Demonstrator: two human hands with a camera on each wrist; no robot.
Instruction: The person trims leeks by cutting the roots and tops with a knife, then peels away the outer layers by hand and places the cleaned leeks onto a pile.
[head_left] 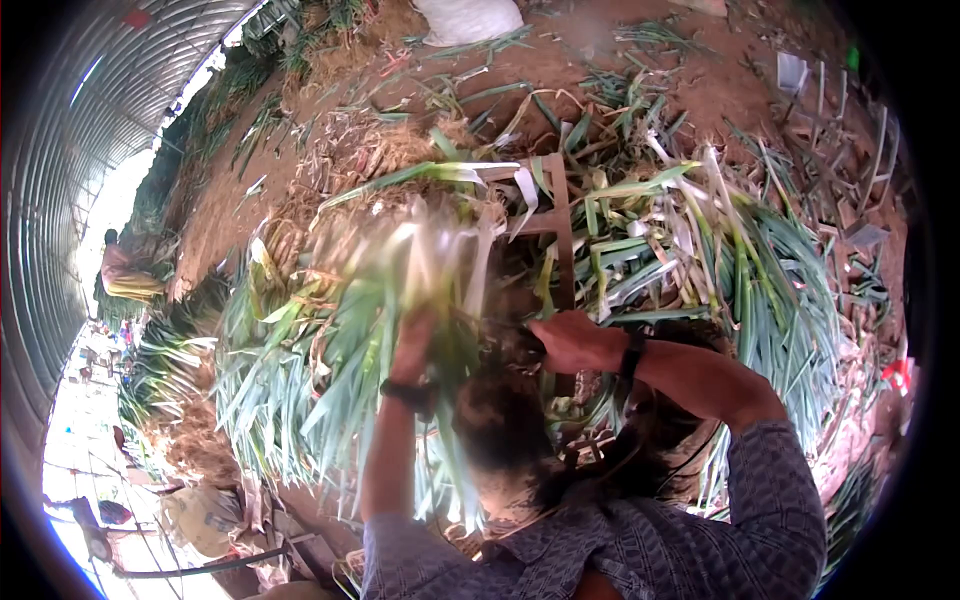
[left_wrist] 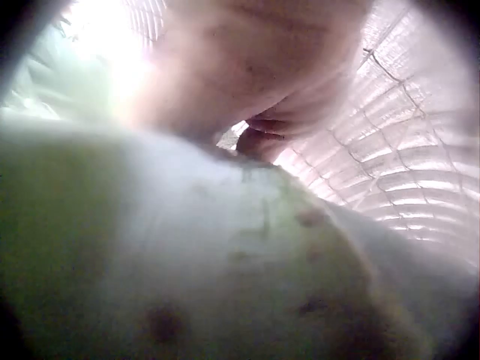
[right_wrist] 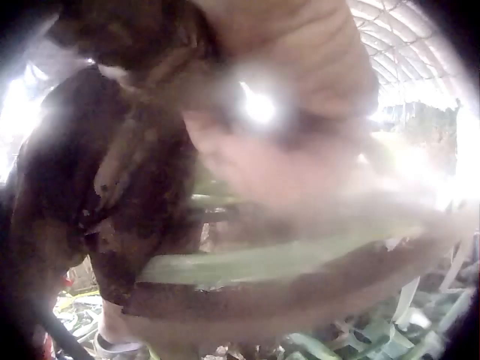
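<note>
Long green stalks with white ends, like leeks (head_left: 425, 250), are blurred in the head view, and my left hand (head_left: 412, 345) grips them near the middle. A pale green-white stalk (left_wrist: 195, 240) fills the lower left wrist view, below my left hand (left_wrist: 255, 60). To the right, my right hand (head_left: 580, 342) has curled fingers beside a dark, blurred area; whether it holds anything is unclear. Glare and blur cover my right hand (right_wrist: 292, 112) in the right wrist view, above a green leaf (right_wrist: 262, 262) lying along a brown bar (right_wrist: 247, 304).
A wooden frame (head_left: 563, 240) stands between a leafy heap on the left (head_left: 290, 400) and another heap (head_left: 770, 270) on the right. Loose leaves lie on brown soil (head_left: 560, 65) near a white sack (head_left: 470, 20). Another person (head_left: 125, 272) is at the far left.
</note>
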